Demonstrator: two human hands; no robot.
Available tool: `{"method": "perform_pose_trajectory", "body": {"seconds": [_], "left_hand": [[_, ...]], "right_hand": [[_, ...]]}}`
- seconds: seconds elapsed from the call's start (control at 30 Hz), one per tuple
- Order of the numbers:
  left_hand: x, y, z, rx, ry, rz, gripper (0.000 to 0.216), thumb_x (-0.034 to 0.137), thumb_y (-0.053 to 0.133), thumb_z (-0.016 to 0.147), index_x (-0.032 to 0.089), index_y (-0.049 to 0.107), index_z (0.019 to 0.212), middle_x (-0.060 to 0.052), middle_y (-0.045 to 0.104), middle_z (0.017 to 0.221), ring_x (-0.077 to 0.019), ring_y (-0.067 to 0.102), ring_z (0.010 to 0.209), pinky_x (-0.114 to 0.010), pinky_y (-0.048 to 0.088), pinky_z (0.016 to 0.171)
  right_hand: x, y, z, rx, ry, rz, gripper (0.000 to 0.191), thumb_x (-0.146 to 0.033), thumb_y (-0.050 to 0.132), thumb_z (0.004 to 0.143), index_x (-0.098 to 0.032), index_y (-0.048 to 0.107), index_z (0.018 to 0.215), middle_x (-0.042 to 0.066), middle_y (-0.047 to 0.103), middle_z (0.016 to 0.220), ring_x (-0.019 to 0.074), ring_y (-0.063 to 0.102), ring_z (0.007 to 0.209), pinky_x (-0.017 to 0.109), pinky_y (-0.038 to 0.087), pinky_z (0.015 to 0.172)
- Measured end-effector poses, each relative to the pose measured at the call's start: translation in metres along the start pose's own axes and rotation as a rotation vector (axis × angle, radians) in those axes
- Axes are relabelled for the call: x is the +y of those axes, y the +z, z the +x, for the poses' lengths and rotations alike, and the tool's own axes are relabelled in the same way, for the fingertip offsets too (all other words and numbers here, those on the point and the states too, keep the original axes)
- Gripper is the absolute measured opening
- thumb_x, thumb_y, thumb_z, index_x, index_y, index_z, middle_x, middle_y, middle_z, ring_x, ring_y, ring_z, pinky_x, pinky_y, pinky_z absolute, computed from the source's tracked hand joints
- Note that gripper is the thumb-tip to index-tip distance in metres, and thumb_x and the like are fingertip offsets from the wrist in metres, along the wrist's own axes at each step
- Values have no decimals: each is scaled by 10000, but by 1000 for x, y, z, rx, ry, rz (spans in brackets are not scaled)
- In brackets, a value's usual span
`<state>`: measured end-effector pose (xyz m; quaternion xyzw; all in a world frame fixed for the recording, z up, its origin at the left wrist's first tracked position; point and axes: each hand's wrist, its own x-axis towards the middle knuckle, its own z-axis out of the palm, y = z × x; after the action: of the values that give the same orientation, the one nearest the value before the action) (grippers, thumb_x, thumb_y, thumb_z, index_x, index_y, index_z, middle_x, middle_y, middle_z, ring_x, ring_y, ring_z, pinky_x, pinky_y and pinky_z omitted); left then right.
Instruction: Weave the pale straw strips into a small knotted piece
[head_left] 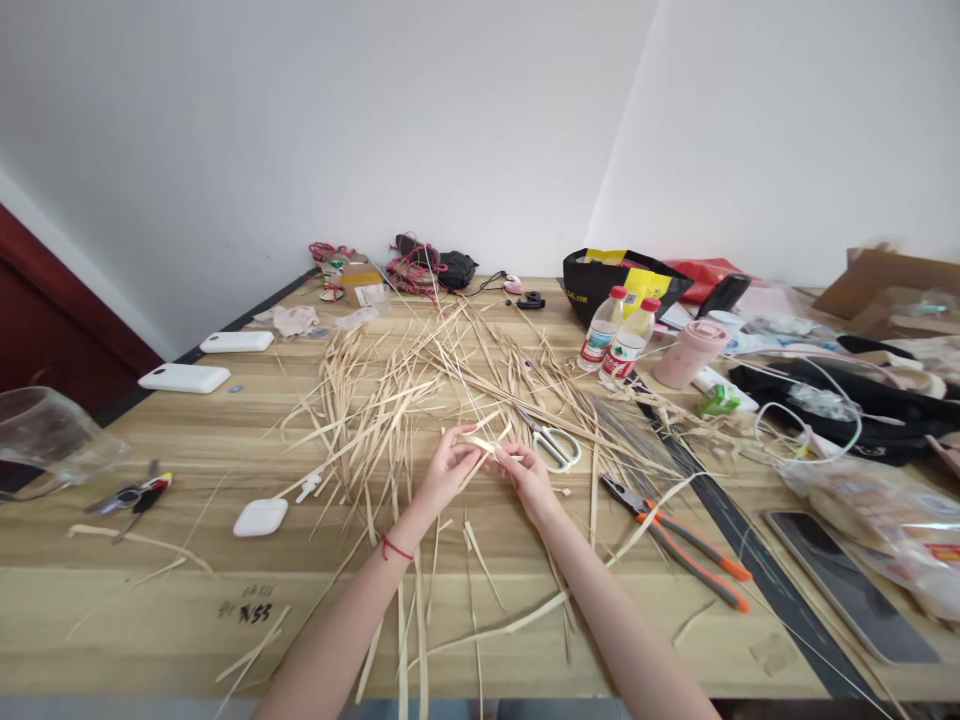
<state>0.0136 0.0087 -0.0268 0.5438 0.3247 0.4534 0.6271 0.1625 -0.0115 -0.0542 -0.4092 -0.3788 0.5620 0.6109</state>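
Both my hands meet over the middle of a wooden table (150, 420), in front of a big loose pile of pale straw strips (390, 390). My left hand (448, 468) pinches a few crossed strips (486, 440) with closed fingers; a red cord circles its wrist. My right hand (525, 475) pinches the same small bundle from the right side. Long thin strips rise from the bundle toward the back of the table. White-handled scissors (553, 445) lie just right of my right hand.
Orange-handled pliers (675, 540) and a long black ruler (720, 510) lie to the right, with a phone (847, 585), plastic bags, two bottles (619, 335) and a pink cup (688, 352). On the left are white cases (184, 378), an earbud case (260, 517), small pliers (127, 497).
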Motion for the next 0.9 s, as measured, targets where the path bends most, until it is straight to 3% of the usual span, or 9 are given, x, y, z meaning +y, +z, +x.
{"method": "perform_pose_trajectory", "body": {"seconds": [0.17,0.37,0.57,0.77,0.9], "left_hand": [[1,-1,0,7,4,22,458,275,627,724,195,421,1125,-36,639,821,-165,632,767,-323,490,753],[3,1,-2,5,58,46,657,225,615,729,223,253,1277,2,591,768,-139,604,722,-304,473,727],[15,0,-6,-128,81,22,744,193,596,735,231,177,1348,25,531,699,-105,514,656,-260,419,693],[28,5,-11,-169,88,-94,716,212,591,729,200,239,1352,-5,537,682,-211,466,1061,-364,331,925],[33,5,-13,-165,83,-161,707,227,616,690,213,302,1323,4,520,648,-224,465,1095,-381,312,961]], "right_hand": [[-2,1,0,9,-10,-30,235,-393,699,634,-188,621,717,-5,606,642,95,447,524,240,356,560],[-2,-1,3,71,-3,6,280,-419,721,584,-190,609,702,-24,547,569,103,452,513,245,367,545],[-3,-6,7,127,-9,87,297,-421,735,555,-190,609,694,-7,581,627,98,450,512,245,365,529],[0,-9,10,135,-9,147,261,-385,735,580,-185,617,701,-13,574,615,90,445,518,234,359,524],[1,-10,11,157,12,167,276,-385,749,554,-185,612,685,-12,579,620,90,445,506,238,362,512]]}}
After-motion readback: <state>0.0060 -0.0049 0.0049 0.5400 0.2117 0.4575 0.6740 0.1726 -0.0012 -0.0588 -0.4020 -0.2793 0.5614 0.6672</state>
